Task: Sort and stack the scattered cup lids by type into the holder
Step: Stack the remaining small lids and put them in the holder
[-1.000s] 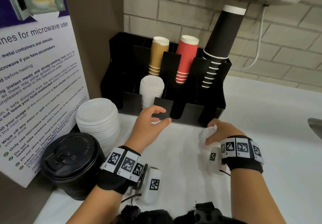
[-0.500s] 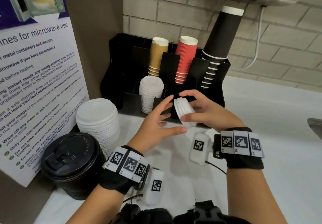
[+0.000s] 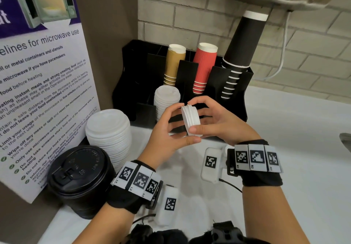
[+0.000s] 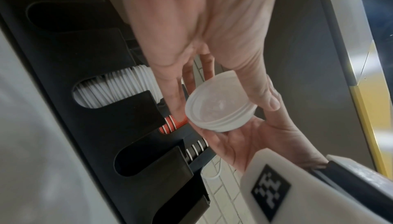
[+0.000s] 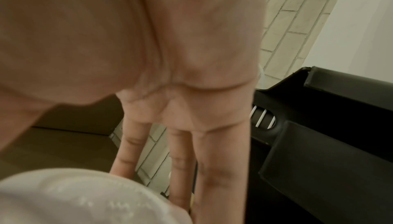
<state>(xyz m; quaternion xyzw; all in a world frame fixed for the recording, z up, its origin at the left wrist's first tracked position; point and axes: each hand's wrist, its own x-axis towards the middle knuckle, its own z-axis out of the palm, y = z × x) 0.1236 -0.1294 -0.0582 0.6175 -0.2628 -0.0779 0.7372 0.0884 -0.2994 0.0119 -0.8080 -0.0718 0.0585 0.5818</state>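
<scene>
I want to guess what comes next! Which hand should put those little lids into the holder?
Probably the right hand. Its thumb and fingers pinch the small lids across their rims, while the left hand only steadies them from its side. The holder stands just behind both hands, so either reaches.

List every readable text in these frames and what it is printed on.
White and purple microwave poster: "for microwave use"
Same poster: "Wipe off any mess or spill"
Same poster: "do not leave your food unattended"
Remaining poster lines: cut off or too small.
Black plastic cup lid: embossed marks, unreadable.
Wristband tags: "R2"; others blurred.
</scene>
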